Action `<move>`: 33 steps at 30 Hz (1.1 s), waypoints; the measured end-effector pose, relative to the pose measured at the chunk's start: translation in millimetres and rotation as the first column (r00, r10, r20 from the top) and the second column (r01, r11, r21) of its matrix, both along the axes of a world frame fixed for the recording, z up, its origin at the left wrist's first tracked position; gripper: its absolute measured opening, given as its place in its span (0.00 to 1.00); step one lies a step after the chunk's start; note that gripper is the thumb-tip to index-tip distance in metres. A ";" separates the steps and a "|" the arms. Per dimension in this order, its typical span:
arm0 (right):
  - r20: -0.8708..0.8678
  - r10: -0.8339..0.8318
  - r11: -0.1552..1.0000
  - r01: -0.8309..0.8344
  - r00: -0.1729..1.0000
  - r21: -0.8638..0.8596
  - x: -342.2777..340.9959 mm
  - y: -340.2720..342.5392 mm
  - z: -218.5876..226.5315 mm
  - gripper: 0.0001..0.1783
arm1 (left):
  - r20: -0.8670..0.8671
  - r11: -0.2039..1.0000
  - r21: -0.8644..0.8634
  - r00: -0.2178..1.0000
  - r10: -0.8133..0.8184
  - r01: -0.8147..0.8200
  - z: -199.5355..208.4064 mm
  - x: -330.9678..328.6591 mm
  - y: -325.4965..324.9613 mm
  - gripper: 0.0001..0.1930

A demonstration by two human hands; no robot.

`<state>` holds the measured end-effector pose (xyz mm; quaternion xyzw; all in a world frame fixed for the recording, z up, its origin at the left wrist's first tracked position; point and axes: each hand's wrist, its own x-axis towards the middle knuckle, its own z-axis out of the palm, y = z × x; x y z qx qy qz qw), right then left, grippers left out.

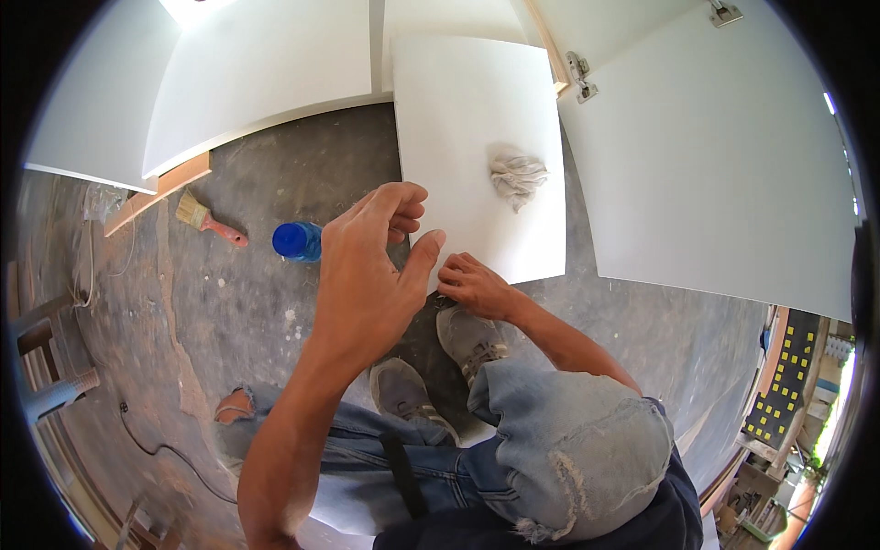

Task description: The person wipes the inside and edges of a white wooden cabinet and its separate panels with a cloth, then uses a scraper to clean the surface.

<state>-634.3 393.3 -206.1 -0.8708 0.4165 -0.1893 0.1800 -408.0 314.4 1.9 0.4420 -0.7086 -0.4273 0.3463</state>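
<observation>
My left hand (380, 261) is raised beside the near left edge of a white panel (477, 101). Its fingers are bent and the thumb stands apart from them, with nothing visible between. At the panel's near edge is my right hand (477, 287), its fingers curled in; whatever they pinch, if anything, is too small to make out. A crumpled whitish rag (520, 179) lies on the panel. Partly behind my left hand is a clear container with a blue lid (291, 240), on the floor.
A paintbrush (211, 220) with a reddish handle lies on the grey floor (275, 165). White cabinet boards (266, 64) stand at the far left. On the right, a large white door (706, 165) carries metal hinges (581, 77). A dark cable (170, 449) runs along the left.
</observation>
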 end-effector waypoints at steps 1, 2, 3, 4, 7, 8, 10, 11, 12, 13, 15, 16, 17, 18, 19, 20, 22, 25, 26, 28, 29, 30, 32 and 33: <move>-0.041 0.108 0.994 -0.106 0.993 0.036 2.1 1.5 0.5 0.11 | 0.005 1.000 0.014 1.000 0.002 -0.002 -0.6 -0.3 0.4 0.17; 0.069 -0.032 0.999 0.034 0.997 -0.019 -3.0 -3.2 1.7 0.12 | 0.011 1.000 0.028 1.000 0.003 -0.004 -1.0 -0.8 0.6 0.17; 0.041 -0.145 0.989 0.143 0.989 0.047 -17.1 -8.6 6.3 0.14 | 0.011 1.000 0.028 1.000 0.005 -0.005 -0.5 -1.5 0.0 0.17; 0.024 -0.148 0.989 0.148 0.989 0.010 -20.8 -9.5 4.4 0.15 | -0.005 1.000 0.016 1.000 0.003 -0.003 0.8 -2.4 -0.6 0.17; 0.004 0.134 0.991 -0.134 0.991 0.002 0.1 5.9 -5.2 0.13 | -0.004 1.000 0.016 1.000 -0.003 0.003 1.0 -2.2 1.4 0.17; 0.014 0.082 0.997 -0.082 0.997 0.001 -2.8 2.5 -3.8 0.13 | 0.013 1.000 0.027 1.000 -0.003 0.002 1.3 -1.4 1.7 0.17; -0.012 -0.083 0.997 0.083 0.996 -0.002 -24.4 -10.1 7.9 0.14 | 0.007 1.000 0.029 1.000 0.001 -0.001 4.1 -3.3 1.0 0.18; -0.015 -0.178 0.984 0.178 0.984 -0.003 -34.8 -13.5 2.7 0.15 | -0.001 0.999 0.033 1.000 0.002 -0.002 4.4 -4.9 1.3 0.18; -0.001 -0.103 0.995 0.103 0.995 -0.004 -33.4 -8.4 0.8 0.14 | -0.003 0.999 0.035 1.000 0.000 0.000 3.4 -5.2 2.1 0.18; 0.015 -0.026 1.000 0.026 1.000 -0.010 -22.1 -3.1 1.8 0.14 | 0.002 1.000 0.031 1.000 -0.003 0.003 2.2 -2.4 2.3 0.18; -0.026 0.184 0.982 -0.182 0.983 0.052 0.9 10.3 -11.0 0.15 | 0.003 1.000 0.018 1.000 -0.002 0.002 3.7 -0.9 1.1 0.18; -0.012 0.082 0.996 -0.082 0.997 0.036 -6.3 6.4 -7.4 0.16 | -0.002 0.999 0.033 1.000 0.001 -0.001 3.4 -0.2 1.1 0.17; 0.005 -0.021 1.000 0.021 1.000 0.024 -21.7 1.0 -4.2 0.16 | -0.004 0.999 0.049 1.000 0.003 -0.003 2.6 -1.4 1.5 0.17; 0.001 -0.169 0.985 0.168 0.986 0.023 -37.4 -5.7 -3.2 0.16 | -0.002 0.999 0.050 1.000 0.003 -0.003 2.3 -2.6 1.5 0.17; -0.022 -0.249 0.960 0.250 0.968 0.126 -45.3 -7.5 8.0 0.17 | -0.002 0.999 0.033 1.000 0.003 -0.003 3.1 -3.1 0.9 0.17; 0.013 -0.143 0.990 0.142 0.990 0.022 -41.4 1.0 -2.4 0.18 | -0.003 1.000 0.016 1.000 0.003 -0.003 3.6 -3.6 0.6 0.17; 0.048 0.096 0.995 -0.095 0.994 -0.024 -17.3 19.1 -7.1 0.17 | 0.001 0.999 0.037 1.000 0.001 -0.001 4.1 -2.7 2.1 0.17; 0.047 -0.229 0.973 0.230 0.972 -0.008 -34.1 13.3 -6.2 0.14 | -0.002 0.999 0.048 1.000 0.003 -0.003 4.1 -2.2 1.7 0.18; 0.000 -0.325 0.945 0.325 0.946 0.024 -44.0 11.4 -4.9 0.13 | -0.012 0.999 0.040 1.000 0.000 0.000 3.2 -3.2 2.1 0.18; 0.025 -0.198 0.980 0.199 0.980 -0.025 -26.7 22.3 -9.5 0.12 | 0.001 0.999 0.036 1.000 -0.003 0.003 2.2 -2.8 2.6 0.18; 0.044 -0.064 0.995 0.067 0.997 -0.079 -18.7 25.3 -10.2 0.10 | 0.015 1.000 0.029 1.000 -0.003 0.003 2.1 -2.2 2.5 0.18; 0.048 -0.055 0.998 0.057 0.997 -0.032 -17.4 25.4 -11.1 0.11 | 0.016 1.000 0.028 1.000 -0.004 0.004 1.9 -1.9 2.2 0.18; 0.067 -0.181 0.983 0.183 0.981 -0.028 -34.0 17.1 -4.8 0.11 | 0.010 0.999 0.041 1.000 -0.005 0.004 2.7 -2.0 2.1 0.18; 0.082 -0.306 0.951 0.308 0.949 -0.020 -40.3 15.3 -3.2 0.11 | 0.010 0.999 0.041 1.000 -0.006 0.006 2.2 -2.8 2.1 0.18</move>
